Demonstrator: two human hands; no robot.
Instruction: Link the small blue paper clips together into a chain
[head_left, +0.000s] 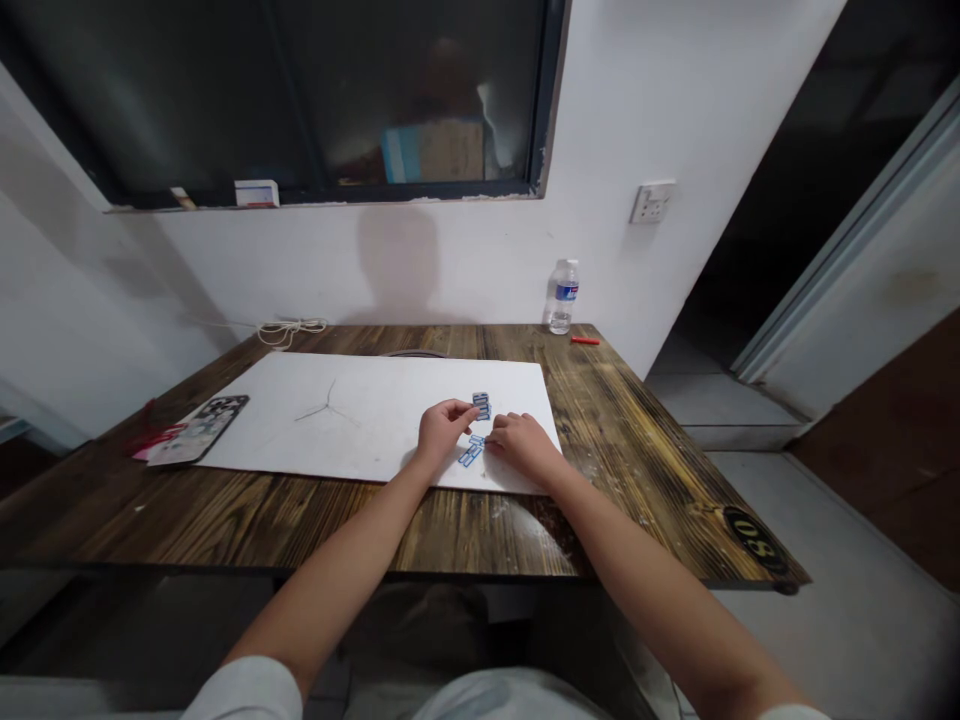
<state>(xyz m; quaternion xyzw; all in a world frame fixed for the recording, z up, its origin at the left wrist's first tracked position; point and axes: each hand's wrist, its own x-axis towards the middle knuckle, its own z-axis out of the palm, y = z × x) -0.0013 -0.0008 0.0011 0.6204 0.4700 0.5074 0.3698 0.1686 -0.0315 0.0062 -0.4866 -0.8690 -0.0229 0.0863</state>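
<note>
The left hand point(445, 432) and right hand point(523, 447), both half-curled, are at blue-edged pieces point(471, 455); any grip I cannot tell.

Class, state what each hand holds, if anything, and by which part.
The left hand has fingertips at the left edge of the upper blue-edged pieces; the right hand is by the lower pieces. Whether either grips anything cannot be told.

Upper pieces point(484, 402): small, blue and pale, packed side by side; towards the right end of the board point(390, 410), about midway in its depth.
Lower pieces point(471, 455): blue-outlined with pale centres, aslant; on the board's right half, nearer its front edge.
</note>
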